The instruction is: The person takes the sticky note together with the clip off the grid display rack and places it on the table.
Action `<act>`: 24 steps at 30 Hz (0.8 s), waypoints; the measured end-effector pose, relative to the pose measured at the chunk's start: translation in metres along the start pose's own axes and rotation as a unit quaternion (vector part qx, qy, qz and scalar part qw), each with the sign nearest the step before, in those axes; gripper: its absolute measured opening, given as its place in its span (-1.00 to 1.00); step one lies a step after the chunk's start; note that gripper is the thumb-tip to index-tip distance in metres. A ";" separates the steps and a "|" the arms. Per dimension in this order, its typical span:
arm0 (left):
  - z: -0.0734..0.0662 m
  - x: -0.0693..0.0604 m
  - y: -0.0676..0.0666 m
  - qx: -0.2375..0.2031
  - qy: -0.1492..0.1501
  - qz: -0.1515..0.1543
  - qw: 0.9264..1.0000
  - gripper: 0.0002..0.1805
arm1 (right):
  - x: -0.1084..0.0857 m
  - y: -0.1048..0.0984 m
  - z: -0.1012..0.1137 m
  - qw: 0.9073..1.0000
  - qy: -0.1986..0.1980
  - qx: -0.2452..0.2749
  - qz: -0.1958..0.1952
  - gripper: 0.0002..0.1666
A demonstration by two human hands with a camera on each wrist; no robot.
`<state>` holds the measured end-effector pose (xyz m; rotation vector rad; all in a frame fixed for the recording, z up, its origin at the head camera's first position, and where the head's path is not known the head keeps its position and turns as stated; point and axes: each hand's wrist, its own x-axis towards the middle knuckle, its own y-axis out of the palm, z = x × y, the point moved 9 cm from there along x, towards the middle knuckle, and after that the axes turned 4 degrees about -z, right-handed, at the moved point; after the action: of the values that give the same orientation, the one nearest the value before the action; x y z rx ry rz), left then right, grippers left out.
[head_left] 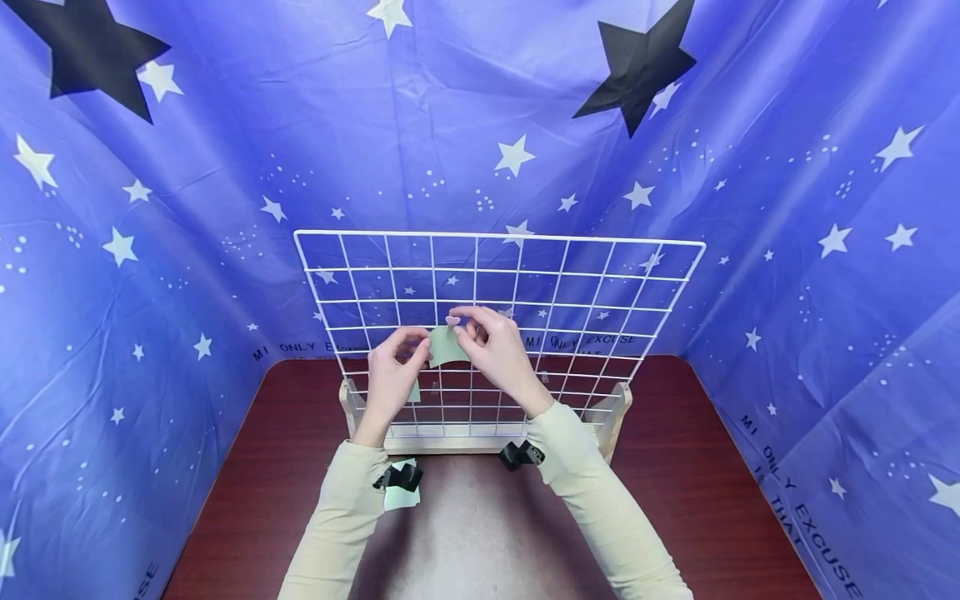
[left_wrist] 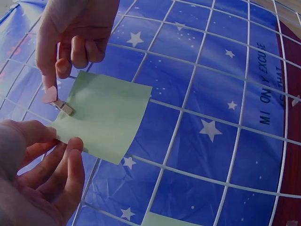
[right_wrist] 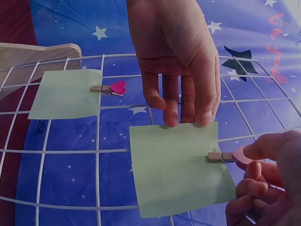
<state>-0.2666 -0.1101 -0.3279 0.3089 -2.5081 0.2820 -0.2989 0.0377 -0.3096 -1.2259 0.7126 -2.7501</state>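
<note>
A square of pale green paper (head_left: 447, 347) lies against the white wire grid (head_left: 498, 237). My left hand (head_left: 393, 371) pinches one edge of it between thumb and fingers, as the left wrist view shows closely. At the paper's top edge sits a small wooden clothespin (right_wrist: 221, 157) with a pale pink heart (right_wrist: 241, 156). My right hand (head_left: 498, 350) holds the clothespin by its heart end, and its jaws lie over the paper's edge. Whether they also bite a grid wire I cannot tell. A second green paper (right_wrist: 66, 94) hangs from a clothespin with a magenta heart (right_wrist: 118, 88).
The grid stands in a wooden base (head_left: 450, 443) on a dark red table (head_left: 247, 500). More green papers (head_left: 402, 497) lie on the table below my left wrist, partly covered by a black wrist strap (head_left: 405, 477). A blue star-patterned cloth (head_left: 480, 108) surrounds the table.
</note>
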 end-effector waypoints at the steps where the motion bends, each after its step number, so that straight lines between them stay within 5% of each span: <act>1: 0.000 0.000 0.000 -0.001 0.001 -0.004 1.000 -0.91 | 0.000 0.000 0.000 1.000 0.002 0.003 -0.003 -0.75; 13: -0.003 0.002 -0.002 0.022 0.018 -0.031 0.999 -0.93 | 0.000 0.000 -0.001 0.999 0.012 0.022 -0.047 -0.90; 24: -0.003 0.002 -0.003 0.028 0.020 -0.031 0.999 -0.95 | -0.007 -0.005 0.005 0.992 -0.042 -0.020 -0.121 -0.96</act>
<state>-0.2654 -0.1122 -0.3240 0.3994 -2.4490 0.3307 -0.2897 0.0417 -0.3087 -1.5192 0.6544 -2.8617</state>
